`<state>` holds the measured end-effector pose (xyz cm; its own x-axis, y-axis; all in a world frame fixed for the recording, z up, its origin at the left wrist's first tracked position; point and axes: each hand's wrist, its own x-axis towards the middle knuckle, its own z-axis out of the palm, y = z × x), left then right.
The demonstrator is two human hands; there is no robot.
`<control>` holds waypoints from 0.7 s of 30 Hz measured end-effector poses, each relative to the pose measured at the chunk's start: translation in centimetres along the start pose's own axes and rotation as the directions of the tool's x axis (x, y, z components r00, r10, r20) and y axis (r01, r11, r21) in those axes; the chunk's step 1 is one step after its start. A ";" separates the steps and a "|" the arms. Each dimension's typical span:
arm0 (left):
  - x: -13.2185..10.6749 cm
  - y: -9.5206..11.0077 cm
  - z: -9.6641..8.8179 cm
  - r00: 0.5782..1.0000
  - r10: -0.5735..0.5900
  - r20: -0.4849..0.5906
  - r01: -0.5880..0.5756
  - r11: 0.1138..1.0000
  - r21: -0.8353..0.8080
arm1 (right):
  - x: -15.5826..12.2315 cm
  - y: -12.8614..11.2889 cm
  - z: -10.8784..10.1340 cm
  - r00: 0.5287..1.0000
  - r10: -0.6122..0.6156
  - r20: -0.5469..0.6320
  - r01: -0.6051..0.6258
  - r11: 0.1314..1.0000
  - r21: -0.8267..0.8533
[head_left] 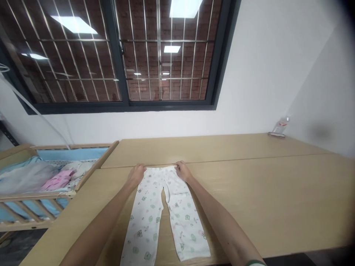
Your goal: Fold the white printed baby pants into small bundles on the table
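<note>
Baby trousers (146, 218) flat on pale wooden table (249, 207); left hand (135, 175), right hand (183, 171) on waistband corners, pinch unclear.

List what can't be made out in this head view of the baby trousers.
Waistband ends of the baby trousers: hidden under the left hand and right hand.
Cuff of the leg nearer the left hand: cut off by the view's lower edge.
Label on the plastic bottle: too small and blurred to read.
Clothes in the wooden crib: too blurred to tell apart.
</note>
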<state>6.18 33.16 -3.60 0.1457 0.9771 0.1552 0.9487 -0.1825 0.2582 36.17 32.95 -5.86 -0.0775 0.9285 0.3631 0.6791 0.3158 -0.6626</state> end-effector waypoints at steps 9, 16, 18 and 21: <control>-2.6 5.2 -3.4 0.998 0.047 -0.031 -0.047 0.999 0.016 | 1.2 0.3 -0.8 0.990 0.125 0.066 -0.129 0.990 0.061; -15.9 16.6 -5.4 0.870 0.442 0.218 -0.403 0.893 -0.203 | 2.0 0.3 -2.2 0.959 0.221 0.177 -0.249 0.955 0.161; -20.0 19.3 -4.7 0.819 0.504 0.274 -0.417 0.851 -0.319 | 2.0 0.4 -2.3 0.953 0.237 0.191 -0.272 0.945 0.183; -23.6 21.8 -2.7 0.818 0.460 0.345 -0.340 0.871 -0.356 | 1.8 0.5 -2.3 0.948 0.257 0.190 -0.295 0.932 0.211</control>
<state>22.66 5.86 0.92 0.6526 0.7531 -0.0831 0.6764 -0.5297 0.5118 38.10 34.36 -4.00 -0.0380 0.9981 0.0493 0.5020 0.0617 -0.8627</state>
